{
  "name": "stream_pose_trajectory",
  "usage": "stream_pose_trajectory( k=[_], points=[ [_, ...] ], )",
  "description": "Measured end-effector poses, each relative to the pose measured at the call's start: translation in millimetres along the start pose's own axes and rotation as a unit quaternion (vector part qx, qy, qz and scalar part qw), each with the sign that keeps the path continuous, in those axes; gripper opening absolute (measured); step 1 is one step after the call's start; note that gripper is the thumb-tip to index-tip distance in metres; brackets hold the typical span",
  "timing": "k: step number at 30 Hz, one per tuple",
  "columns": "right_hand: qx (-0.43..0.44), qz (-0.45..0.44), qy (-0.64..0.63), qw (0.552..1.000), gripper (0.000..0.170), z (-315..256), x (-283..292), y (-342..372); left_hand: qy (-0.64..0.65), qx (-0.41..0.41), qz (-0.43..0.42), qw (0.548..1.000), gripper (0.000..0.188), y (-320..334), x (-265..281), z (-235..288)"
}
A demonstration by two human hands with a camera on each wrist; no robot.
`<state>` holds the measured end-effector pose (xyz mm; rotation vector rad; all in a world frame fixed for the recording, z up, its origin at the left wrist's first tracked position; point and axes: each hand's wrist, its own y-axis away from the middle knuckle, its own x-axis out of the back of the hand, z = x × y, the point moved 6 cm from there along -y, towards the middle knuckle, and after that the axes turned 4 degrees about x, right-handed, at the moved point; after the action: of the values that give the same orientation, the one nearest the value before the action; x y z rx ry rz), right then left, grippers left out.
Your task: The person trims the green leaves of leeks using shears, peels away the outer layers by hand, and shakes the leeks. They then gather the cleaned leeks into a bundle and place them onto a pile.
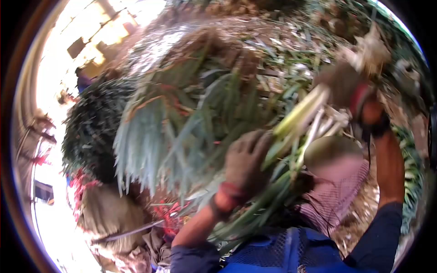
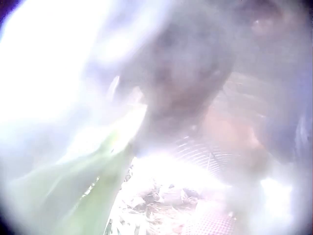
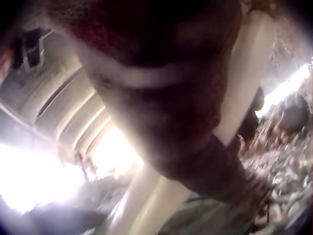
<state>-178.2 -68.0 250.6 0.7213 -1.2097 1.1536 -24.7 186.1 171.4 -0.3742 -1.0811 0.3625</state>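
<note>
A leek (image 1: 302, 111) with a pale shaft and green leaves slants between the two gloved hands. My right hand (image 1: 339, 84) grips it near its pale end; in the right wrist view, dark gloved fingers (image 3: 161, 107) wrap round the thick white shaft (image 3: 249, 68). Lower down, my left hand (image 1: 248, 159) holds the green part, its fingers bent over the stalks. Washed-out blur fills the left wrist view, where broad green leaves (image 2: 93, 181) show. More thin white stalks (image 1: 314, 129) lie beside the held one. Just beyond my right hand is a pale, fibrous clump (image 1: 373, 48).
A large heap of leeks (image 1: 168, 132) spreads leaves to the left, with a darker heap (image 1: 95, 123) behind. Leaf scraps (image 1: 291, 50) cover the far ground. Checked pink cloth (image 1: 337, 200) lies below the hands. A sack (image 1: 107, 207) stands at lower left; more leeks (image 1: 412, 182) line the right.
</note>
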Motion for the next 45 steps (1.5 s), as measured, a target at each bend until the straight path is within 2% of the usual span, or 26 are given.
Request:
stream_pose_trajectory(
  k=[1, 3, 6, 8, 9, 11, 12, 13, 14, 16, 18, 19, 20, 21, 23, 26, 28, 30, 31, 32, 33, 34, 36, 41, 43, 45],
  points=[
    [-0.032, 0.11, 0.034, 0.993, 0.028, 49, 23, 10, -0.031, -0.019, 0.053, 0.998, 0.068, 8, 12, 10],
    [-0.207, -0.012, 0.084, 0.975, 0.035, 97, 81, 31, -0.011, -0.054, 0.073, 0.996, 0.06, 26, 19, 16],
    [-0.267, -0.044, 0.139, 0.953, 0.033, 138, 111, 72, 0.014, -0.047, 0.021, 0.999, 0.049, 42, -4, 9],
    [-0.282, -0.033, 0.153, 0.947, 0.033, 143, 120, 93, 0.126, 0.06, -0.165, 0.976, 0.038, 40, -36, 0],
    [-0.289, -0.014, 0.16, 0.944, 0.032, 142, 126, 101, 0.132, 0.052, -0.166, 0.976, 0.038, 36, -46, -5],
    [-0.276, -0.003, 0.172, 0.946, 0.032, 129, 134, 114, 0.2, 0.037, -0.251, 0.946, 0.031, 32, -74, -6],
    [-0.283, -0.006, 0.142, 0.948, 0.032, 125, 135, 119, 0.248, 0.086, -0.291, 0.92, 0.028, 32, -87, -7],
    [-0.289, -0.01, 0.111, 0.951, 0.032, 121, 136, 125, 0.325, 0.161, -0.347, 0.865, 0.024, 29, -100, -3],
    [-0.271, -0.021, 0.153, 0.95, 0.033, 121, 138, 128, 0.35, 0.16, -0.362, 0.849, 0.022, 33, -116, -4],
    [-0.274, -0.02, 0.119, 0.954, 0.034, 115, 141, 137, 0.376, 0.164, -0.377, 0.831, 0.021, 31, -131, 3],
    [-0.286, -0.026, 0.094, 0.953, 0.036, 107, 140, 144, 0.417, 0.123, -0.269, 0.859, 0.021, 1, -115, 29],
    [-0.284, -0.027, 0.09, 0.954, 0.036, 105, 138, 147, 0.416, 0.127, -0.27, 0.859, 0.021, -7, -114, 32],
    [-0.293, -0.024, 0.107, 0.95, 0.036, 105, 137, 153, 0.285, 0.065, -0.121, 0.949, 0.023, -24, -97, 31],
    [-0.302, -0.022, 0.124, 0.945, 0.036, 105, 137, 158, 0.138, 0.0, 0.033, 0.99, 0.025, -34, -77, 36],
    [-0.309, -0.04, 0.124, 0.942, 0.038, 108, 132, 163, -0.012, -0.027, 0.181, 0.983, 0.029, -56, -52, 45],
    [-0.238, 0.02, 0.156, 0.959, 0.039, 96, 129, 164, -0.047, -0.021, 0.12, 0.991, 0.021, -61, -79, 23],
    [-0.324, -0.068, 0.106, 0.938, 0.039, 102, 117, 167, -0.064, -0.022, 0.067, 0.995, 0.009, -60, -88, 30],
    [-0.327, -0.054, 0.103, 0.938, 0.039, 111, 109, 171, 0.227, 0.097, -0.003, 0.969, 0.009, -45, -104, 41],
    [-0.326, -0.042, 0.098, 0.939, 0.039, 113, 104, 173, 0.45, 0.231, -0.135, 0.852, 0.012, -38, -124, 59],
    [-0.284, -0.023, 0.137, 0.949, 0.041, 99, 98, 165, 0.499, 0.247, -0.188, 0.809, 0.014, -40, -110, 106],
    [-0.281, -0.023, 0.14, 0.949, 0.041, 94, 93, 158, 0.46, 0.106, -0.135, 0.871, 0.014, -40, -116, 137],
    [-0.277, -0.06, 0.147, 0.948, 0.041, 91, 85, 151, 0.43, 0.105, -0.179, 0.879, 0.014, -43, -116, 161],
    [-0.295, -0.128, 0.128, 0.938, 0.04, 80, 83, 139, 0.487, 0.133, -0.229, 0.832, 0.012, -37, -135, 169],
    [-0.29, -0.115, 0.109, 0.944, 0.034, 80, 72, 143, 0.55, 0.152, -0.254, 0.781, 0.012, -44, -125, 174],
    [-0.256, -0.14, 0.163, 0.943, 0.029, 55, 57, 129, 0.631, 0.127, -0.286, 0.71, 0.01, -55, -115, 201],
    [-0.23, -0.129, 0.183, 0.947, 0.025, 49, 52, 122, 0.589, -0.186, -0.202, 0.76, 0.008, -47, -89, 249]
  ],
)
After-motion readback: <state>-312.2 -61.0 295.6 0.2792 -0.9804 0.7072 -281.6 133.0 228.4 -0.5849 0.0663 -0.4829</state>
